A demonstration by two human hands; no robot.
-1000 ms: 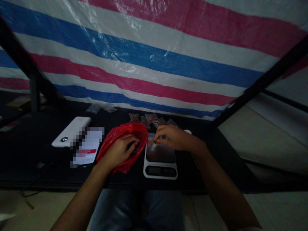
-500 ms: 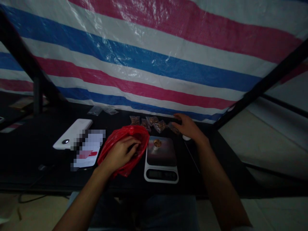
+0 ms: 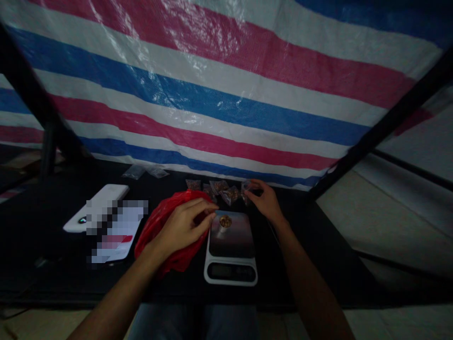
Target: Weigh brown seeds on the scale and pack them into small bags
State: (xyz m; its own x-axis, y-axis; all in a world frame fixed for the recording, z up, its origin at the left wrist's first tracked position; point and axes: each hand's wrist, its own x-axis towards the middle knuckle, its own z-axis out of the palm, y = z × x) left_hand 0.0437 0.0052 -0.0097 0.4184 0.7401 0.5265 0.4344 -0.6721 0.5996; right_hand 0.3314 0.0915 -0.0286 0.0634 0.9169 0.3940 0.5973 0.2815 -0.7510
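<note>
R hand (image 3: pixel 267 200) at small clear plastic baggie (image 3: pixel 245 185) — can't tell if clamped. L hand (image 3: pixel 184 224), fingertips slightly apart, over crumpled red plastic bag (image 3: pixel 155 226), by flat white scale (image 3: pixel 230 282) w/ small round brown-filled cup (image 3: pixel 225 221) on top.

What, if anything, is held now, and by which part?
The right hand is at the right edge of the rightmost small packet; whether it pinches or only touches can't be told. The left hand, over the red bag, shows nothing in its grip.
</note>
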